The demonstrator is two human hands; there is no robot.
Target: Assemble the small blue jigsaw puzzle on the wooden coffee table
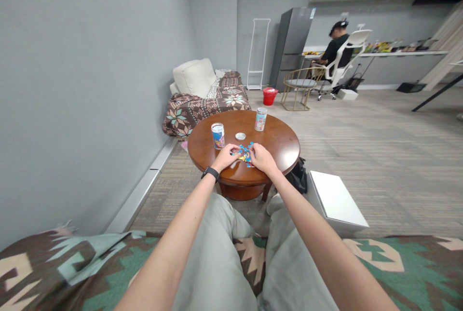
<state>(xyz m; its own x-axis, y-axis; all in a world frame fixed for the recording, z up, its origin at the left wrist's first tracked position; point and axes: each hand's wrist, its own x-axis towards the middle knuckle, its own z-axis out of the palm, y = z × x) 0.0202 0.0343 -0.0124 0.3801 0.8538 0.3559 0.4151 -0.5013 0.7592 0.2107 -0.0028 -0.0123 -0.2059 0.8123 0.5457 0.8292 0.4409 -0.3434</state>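
Note:
Small blue and yellow jigsaw puzzle pieces [245, 155] lie in a loose cluster on the round brown wooden table [278, 144]. From the left, my left hand [227, 155], with a black band at the wrist, reaches in with bent fingers pinched at a piece by the cluster's edge. Opposite it, my right hand [262, 157] has its fingers curled together on a blue piece; the fingertips are partly hidden. Just beyond my left hand stands a printed can [218, 137] without a lid. A round metal lid [240, 136] lies flat behind the pieces.
A second printed can [260, 120] stands at the table's far side. A white box [338, 198] and a black bag [298, 176] are on the floor at the right. Behind the table are a covered sofa [208, 108], a red bin [269, 96] and a seated person [334, 48].

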